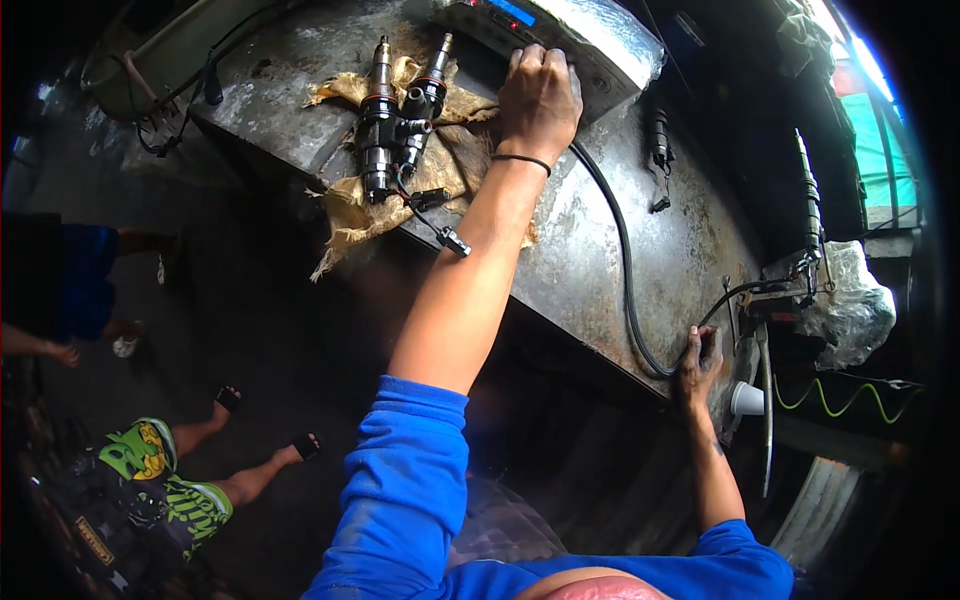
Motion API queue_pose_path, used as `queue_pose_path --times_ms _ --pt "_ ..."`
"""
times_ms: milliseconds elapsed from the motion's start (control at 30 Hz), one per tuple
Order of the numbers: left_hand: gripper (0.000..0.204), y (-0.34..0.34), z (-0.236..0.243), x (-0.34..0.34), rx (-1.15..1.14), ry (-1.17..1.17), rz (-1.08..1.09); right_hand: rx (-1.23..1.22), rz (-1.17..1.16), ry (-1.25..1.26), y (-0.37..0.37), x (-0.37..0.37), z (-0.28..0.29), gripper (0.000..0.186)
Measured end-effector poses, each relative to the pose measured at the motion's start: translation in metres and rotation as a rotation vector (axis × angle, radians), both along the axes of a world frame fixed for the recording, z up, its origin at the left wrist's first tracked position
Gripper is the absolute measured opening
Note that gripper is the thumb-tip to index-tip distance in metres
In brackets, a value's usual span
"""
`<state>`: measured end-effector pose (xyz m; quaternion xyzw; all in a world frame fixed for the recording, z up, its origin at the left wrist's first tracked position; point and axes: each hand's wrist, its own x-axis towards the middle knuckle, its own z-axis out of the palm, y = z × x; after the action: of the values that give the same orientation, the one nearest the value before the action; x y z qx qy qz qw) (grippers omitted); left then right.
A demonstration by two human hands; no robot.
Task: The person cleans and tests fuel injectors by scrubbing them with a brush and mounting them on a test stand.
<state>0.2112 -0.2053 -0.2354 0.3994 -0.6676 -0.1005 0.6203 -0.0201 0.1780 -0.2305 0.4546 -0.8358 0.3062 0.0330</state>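
My left hand point(540, 100) reaches to a silver box point(610, 45) with a blue display, its fingers curled at the front panel; what they grip is hidden. My right hand point(700, 365) holds a black cable point(625, 250) near the metal bench's front edge. The cable runs up beside my left hand and bends toward an upright injector point(810, 200) at the right. Two black injectors with metal tips point(378, 145) lie side by side on a tan cloth point(345, 225), left of my left arm. A smaller injector point(660, 140) rests on the bench point(570, 290).
Other people's legs point(230, 480) show on the floor at left. A white cup point(745, 398), a metal bar point(768, 430) and a coiled green hose point(840, 395) are at the right edge. A crumpled plastic bag point(850, 310) sits beside the upright injector. A trough point(130, 55) stands upper left.
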Motion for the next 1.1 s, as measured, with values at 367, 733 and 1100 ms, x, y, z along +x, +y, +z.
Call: queue_pose_path --times_ms 367,733,1100 --pt "0.024 0.001 0.0021 0.0056 -0.012 0.038 -0.017 0.01 0.019 0.048 -0.0039 0.0061 0.0048 0.026" --pt "0.028 0.0039 0.0047 0.0067 0.043 0.027 -0.007 -0.007 0.038 0.027 -0.0026 0.0052 0.0044 0.026" --pt "0.019 -0.0014 0.001 0.0019 -0.022 0.035 -0.027 -0.008 0.02 0.016 -0.0044 0.0069 0.0051 0.025"
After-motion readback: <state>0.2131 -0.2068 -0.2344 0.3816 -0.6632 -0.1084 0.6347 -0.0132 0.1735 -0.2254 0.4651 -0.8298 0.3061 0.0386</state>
